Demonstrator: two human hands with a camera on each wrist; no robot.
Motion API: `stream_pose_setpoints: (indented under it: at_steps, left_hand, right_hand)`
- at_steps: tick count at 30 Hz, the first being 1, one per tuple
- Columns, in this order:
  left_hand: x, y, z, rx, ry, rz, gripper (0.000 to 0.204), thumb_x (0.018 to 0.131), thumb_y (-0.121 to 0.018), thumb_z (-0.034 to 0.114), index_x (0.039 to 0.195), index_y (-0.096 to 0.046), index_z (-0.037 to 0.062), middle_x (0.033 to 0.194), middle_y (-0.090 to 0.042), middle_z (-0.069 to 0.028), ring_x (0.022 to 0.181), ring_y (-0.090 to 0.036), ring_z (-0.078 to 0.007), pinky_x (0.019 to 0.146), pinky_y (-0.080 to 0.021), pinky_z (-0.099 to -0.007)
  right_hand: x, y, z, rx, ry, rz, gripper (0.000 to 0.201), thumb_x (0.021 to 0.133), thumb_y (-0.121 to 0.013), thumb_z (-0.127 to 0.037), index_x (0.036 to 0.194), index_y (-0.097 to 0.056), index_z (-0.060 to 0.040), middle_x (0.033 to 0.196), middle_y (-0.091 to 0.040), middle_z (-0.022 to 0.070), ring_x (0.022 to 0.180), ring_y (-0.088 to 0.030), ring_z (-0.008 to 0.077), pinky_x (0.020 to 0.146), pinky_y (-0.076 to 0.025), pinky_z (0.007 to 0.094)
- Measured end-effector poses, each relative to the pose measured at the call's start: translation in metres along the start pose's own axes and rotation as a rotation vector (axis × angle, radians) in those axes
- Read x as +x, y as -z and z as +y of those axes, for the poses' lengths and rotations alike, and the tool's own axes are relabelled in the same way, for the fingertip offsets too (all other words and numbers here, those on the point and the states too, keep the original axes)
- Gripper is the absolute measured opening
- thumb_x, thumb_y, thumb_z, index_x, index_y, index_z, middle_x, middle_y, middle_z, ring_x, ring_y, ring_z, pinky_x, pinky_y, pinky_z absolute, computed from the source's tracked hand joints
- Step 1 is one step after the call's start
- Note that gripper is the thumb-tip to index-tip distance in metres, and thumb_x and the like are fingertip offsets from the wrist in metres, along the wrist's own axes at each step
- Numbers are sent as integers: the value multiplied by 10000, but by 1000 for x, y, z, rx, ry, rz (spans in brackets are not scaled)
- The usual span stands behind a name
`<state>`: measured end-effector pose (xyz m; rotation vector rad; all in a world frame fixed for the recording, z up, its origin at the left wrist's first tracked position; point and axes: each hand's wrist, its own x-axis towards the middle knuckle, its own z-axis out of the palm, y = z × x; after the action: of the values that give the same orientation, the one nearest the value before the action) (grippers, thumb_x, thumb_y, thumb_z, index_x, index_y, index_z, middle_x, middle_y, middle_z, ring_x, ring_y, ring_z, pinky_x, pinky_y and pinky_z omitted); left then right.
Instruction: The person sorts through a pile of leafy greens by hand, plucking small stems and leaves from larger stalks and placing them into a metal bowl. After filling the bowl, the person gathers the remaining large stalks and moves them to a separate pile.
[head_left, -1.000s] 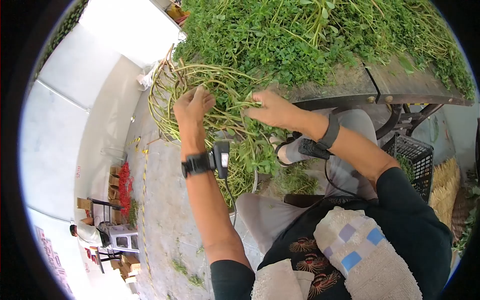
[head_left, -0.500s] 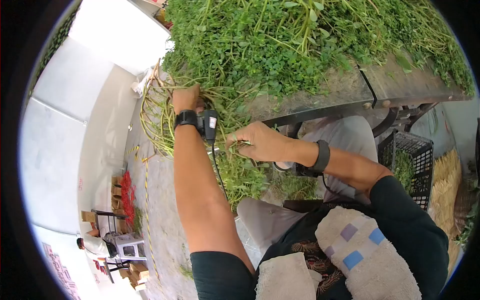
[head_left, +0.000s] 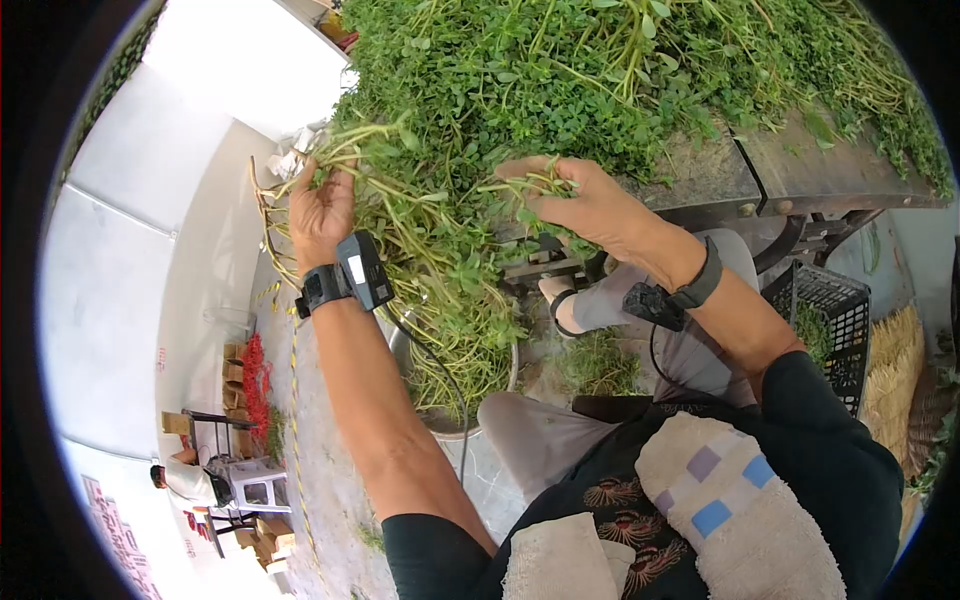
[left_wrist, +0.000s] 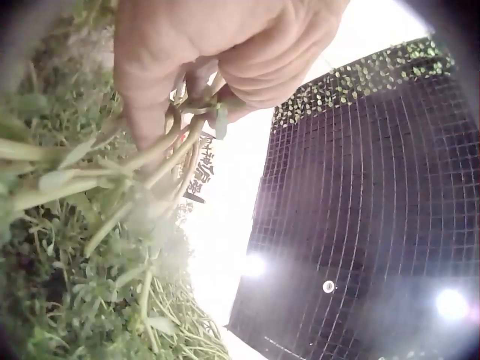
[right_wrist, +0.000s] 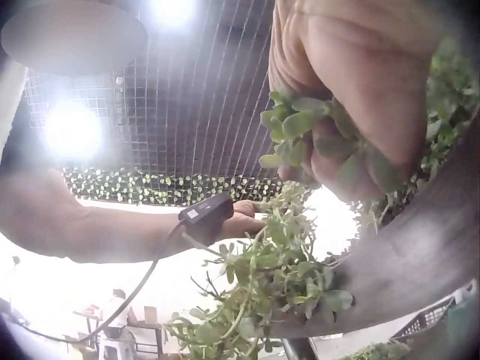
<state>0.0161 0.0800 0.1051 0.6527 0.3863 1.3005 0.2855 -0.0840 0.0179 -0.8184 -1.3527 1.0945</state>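
My left hand (head_left: 322, 212) is raised at the left of the table and grips a bunch of long pale-green purslane stems (left_wrist: 169, 161) between thumb and fingers. The leafy part of the bunch (head_left: 425, 225) trails down to the right. My right hand (head_left: 592, 205), at the table's front edge, holds short leafy purslane sprigs (right_wrist: 300, 126) in curled fingers. Below the hands stands a round metal basin (head_left: 515, 370), its inside filled with cut purslane (head_left: 455, 360). A large purslane heap (head_left: 520, 100) covers the tabletop.
The dark table edge (head_left: 690, 212) runs along in front of my knees. To the right are a black plastic crate (head_left: 845, 330) with greens and a straw bundle (head_left: 890, 360). Loose greens (head_left: 600, 365) lie by my foot. A person (head_left: 190, 482) sits far left near a stool (head_left: 258, 488).
My left hand has drawn back leftward, lifting stems from the bunch. My right hand first dropped toward the basin, then rose to the table edge with leafy sprigs in it.
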Motion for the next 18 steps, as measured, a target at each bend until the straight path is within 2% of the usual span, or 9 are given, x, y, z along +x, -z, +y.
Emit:
stream_pose_setpoints:
  at_steps: [2,3,5,6,9,12,14,16,18]
  left_hand:
    - [7,1,-6,-137,-34,56,223,884,-509,37,1057,-434,-81,1033,-533,-224,1036,-535,-340,919,-486,-460]
    - [8,1,-5,-143,-35,50,223,884,-509,37,1057,-434,-81,1033,-533,-224,1036,-535,-340,919,-486,-460]
    - [12,6,1,-293,255,36,223,883,-507,24,1061,-422,-80,1026,-533,-222,1009,-548,-325,906,-500,-439]
    - [14,11,0,-294,251,32,223,883,-507,24,1061,-422,-80,1026,-533,-222,1009,-548,-325,906,-500,-439]
    - [4,7,-14,-166,35,100,199,880,-506,5,1046,-429,-75,1023,-533,-209,979,-558,-310,888,-514,-423]
    - [8,22,-8,-188,80,-4,201,887,-491,3,1058,-417,-72,1047,-521,-215,985,-552,-313,916,-497,-425]
    - [-2,10,-14,-150,44,-14,207,892,-483,5,1068,-410,-73,1062,-515,-219,999,-546,-315,928,-487,-424]
    - [-11,3,-16,-112,6,-17,213,896,-476,8,1079,-402,-73,1078,-510,-223,1013,-540,-317,940,-477,-423]
    - [-10,4,-15,-240,33,-13,223,906,-459,15,1097,-393,-79,1097,-506,-231,1054,-524,-322,959,-460,-421]
  right_hand:
    - [1,-2,-12,109,-176,16,337,800,-631,-144,1107,-562,-22,891,-561,8,629,-497,47,498,-399,187]
    - [2,-2,-15,102,-172,17,337,800,-631,-144,1107,-562,-22,891,-561,8,629,-497,47,498,-399,187]
    - [9,-3,-24,82,-151,50,374,745,-722,-201,1036,-593,-4,820,-564,7,672,-479,63,605,-410,216]
    - [13,-2,-30,79,-148,48,374,745,-722,-201,1036,-593,-4,820,-564,7,672,-479,63,605,-410,216]
    - [33,-2,-48,-2,167,147,377,747,-743,-307,974,-587,-50,734,-564,-16,562,-451,36,453,-361,200]
    - [40,-5,-62,41,163,131,376,766,-719,-357,936,-598,-44,718,-573,-7,560,-457,43,438,-355,215]
    - [39,-14,-52,57,152,120,396,778,-694,-405,888,-612,-34,739,-599,13,569,-465,51,444,-355,216]
    - [37,-20,-34,56,-84,70,404,779,-686,-428,833,-626,-33,768,-618,28,581,-468,60,463,-355,207]
    - [37,-25,-13,11,-79,90,419,773,-684,-453,798,-632,-38,758,-617,32,570,-457,66,464,-338,198]
